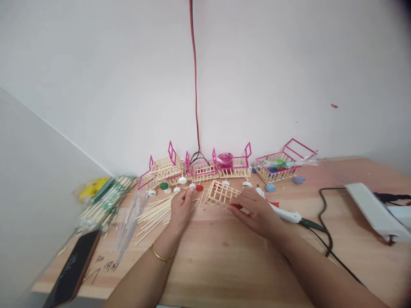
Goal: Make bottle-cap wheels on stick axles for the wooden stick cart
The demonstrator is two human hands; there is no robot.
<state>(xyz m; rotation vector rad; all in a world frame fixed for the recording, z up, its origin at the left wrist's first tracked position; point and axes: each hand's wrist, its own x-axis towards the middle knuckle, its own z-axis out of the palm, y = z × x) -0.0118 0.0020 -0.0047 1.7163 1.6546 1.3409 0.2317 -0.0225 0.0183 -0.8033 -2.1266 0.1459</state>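
Observation:
A small basket frame of pale wooden sticks (221, 194) is tilted in the middle of the table. My right hand (255, 211) grips its right end between thumb and fingers. My left hand (181, 209) is closed in a pinch to the left of the frame, apart from it. Whatever lies between those fingertips is hidden. Just beyond them is a white bottle cap (192, 186), and I cannot tell whether they touch it. A red cap (199, 188) sits close by. Loose wooden sticks (156, 216) are fanned out left of my left hand.
Stick baskets with pink rims (236, 172) line the wall, one holding a pink cup (225, 161). A white glue gun (285, 214) with a cable lies at right, near a white power strip (374, 211). Bagged sticks (107, 199) and a phone (75, 267) are at left.

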